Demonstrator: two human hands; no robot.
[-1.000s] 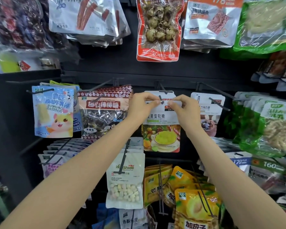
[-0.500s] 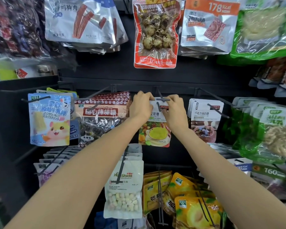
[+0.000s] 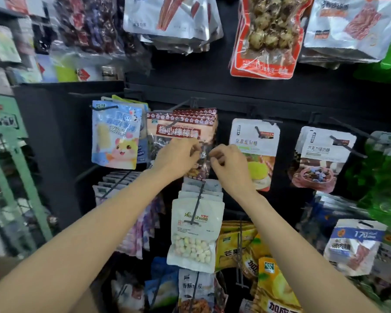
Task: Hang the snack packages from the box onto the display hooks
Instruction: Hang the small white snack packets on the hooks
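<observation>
Both of our hands have let go of the white candy pouch (image 3: 254,141), which now hangs free on its display hook (image 3: 259,130), and they have dropped down and to the left of it. From the head view, our left hand (image 3: 178,158) sits in front of the lollipop bags (image 3: 182,132), just left of the pouch, its fingers curled loosely with nothing clearly between them. Our right hand (image 3: 230,164) hovers beside the pouch's lower left corner, fingers bent inward and holding nothing we can see. Motion blur softens both hands, so whether the left fingertips touch the lollipop bags we cannot tell. Right of the pouch hangs a chocolate bean pouch (image 3: 324,154). Below the pouch, a white bag of round sweets (image 3: 195,233) hangs on a lower peg. Far left of the pouch hangs a blue hamster bag (image 3: 115,134).
</observation>
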